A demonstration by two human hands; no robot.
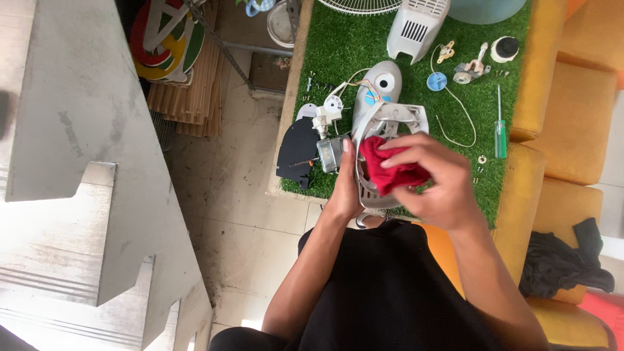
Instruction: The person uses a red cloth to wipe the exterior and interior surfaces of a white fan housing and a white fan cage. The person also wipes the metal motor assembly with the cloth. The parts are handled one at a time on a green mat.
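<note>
Plastic shell, grey and curved, is what both hands have between them: a fan housing [380, 140] tipped on edge over the near side of the desk [338, 45], which is covered in green artificial turf. The left hand [344, 188] is closed round the housing's left rim, thumb lying up along the edge. The right hand [432, 179] is bunched on a red cloth [390, 170], fingers curled over it and pressing it into the housing's hollow.

The housing looks light and stiff, with smooth moulded walls that could slip under a dry palm; I judge the rim and the slotted lower grille the surest places to take hold, since the thin ribs there might crack if squeezed hard. The cloth is soft and limp, and will take any shape the fingers give it.

Just left of the housing, touching or nearly so, sits a motor [329, 153] with a white gear block above it, and a dark flat plate [296, 153] lies beyond that at the desk's corner. Further up the turf rest a second grey cover [416, 26], a blue disc [437, 80] on a white cord, small metal fittings and a green-handled screwdriver [500, 133] near the right edge. Yellow cushions [572, 97] flank the desk on the right.
</note>
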